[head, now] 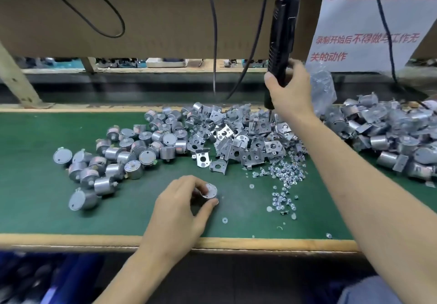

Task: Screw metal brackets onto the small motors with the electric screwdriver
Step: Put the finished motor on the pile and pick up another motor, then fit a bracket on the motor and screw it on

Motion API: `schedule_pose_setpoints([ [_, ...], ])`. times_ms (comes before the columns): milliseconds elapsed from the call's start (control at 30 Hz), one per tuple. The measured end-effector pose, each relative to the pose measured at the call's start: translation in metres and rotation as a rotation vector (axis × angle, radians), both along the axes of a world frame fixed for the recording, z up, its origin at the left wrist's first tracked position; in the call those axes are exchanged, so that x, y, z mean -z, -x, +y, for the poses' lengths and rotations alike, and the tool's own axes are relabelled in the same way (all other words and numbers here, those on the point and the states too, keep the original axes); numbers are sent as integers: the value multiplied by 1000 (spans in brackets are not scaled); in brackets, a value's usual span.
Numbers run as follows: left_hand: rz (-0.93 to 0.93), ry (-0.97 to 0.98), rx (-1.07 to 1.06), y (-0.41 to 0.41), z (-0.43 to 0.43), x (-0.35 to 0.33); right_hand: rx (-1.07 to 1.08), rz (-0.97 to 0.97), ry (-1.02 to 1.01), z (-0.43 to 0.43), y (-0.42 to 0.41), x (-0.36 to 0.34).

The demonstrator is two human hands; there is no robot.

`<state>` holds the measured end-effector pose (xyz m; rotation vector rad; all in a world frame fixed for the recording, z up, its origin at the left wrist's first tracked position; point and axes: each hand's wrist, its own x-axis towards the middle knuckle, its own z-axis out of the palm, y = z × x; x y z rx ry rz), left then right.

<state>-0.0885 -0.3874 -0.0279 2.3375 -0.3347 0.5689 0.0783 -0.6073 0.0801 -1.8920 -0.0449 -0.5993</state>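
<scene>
Gripping the electric screwdriver [282, 41], the right hand [292, 91] is seen raised over the far side of the desk [35, 209]. Its fingers are wrapped round the lower part of the black body. The tool is hung from above, nearly upright, and its bit is pointed down towards a heap of metal brackets [241, 136].

A single small motor [209, 191] is held by the left hand [182, 199] near the front edge of the desk. It is pinched between curled fingers and thumb, with its round flat face turned up and to the right. Whether the motor is resting on the green surface or is held just above it cannot be told.

A loose pile of bare motors [132, 147] is spread across the green surface to the left of the brackets, the two heaps touching at their edges. Small screws [283, 173] are scattered just in front of the brackets, beneath the right forearm, and a few washers are strewn nearer the front edge.

A further heap of motors with brackets attached [390, 133] is seen on the far right, beyond the right arm. A crumpled clear plastic bag [324, 86] is seen behind the right hand. Dark cables [214, 32] are hung down in front of a brown cardboard backing [165, 25]. A white paper notice [369, 20] printed in red characters is fixed at the upper right.
</scene>
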Motion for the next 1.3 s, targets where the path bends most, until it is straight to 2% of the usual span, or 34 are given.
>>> schedule_pose_setpoints([
  [133, -1, -8, -14, -3, -1, 2, -106, -80, -115, -9, 12, 10],
  [267, 43, 31, -31, -5, 0, 2, -411, -160, -386, -8, 39, 17],
  [400, 73, 39, -45, -5, -1, 1, -681, 24, -487, 9, 51, 25],
  [700, 109, 52, -78, -3, -5, -1, -739, 109, -680, 23, 51, 46],
  [900, 176, 32, -63, -5, -5, -2, -754, 130, -689, 22, 50, 48],
  [1300, 165, -47, -65, -9, -7, -4, -741, 142, -715, 19, 50, 51],
])
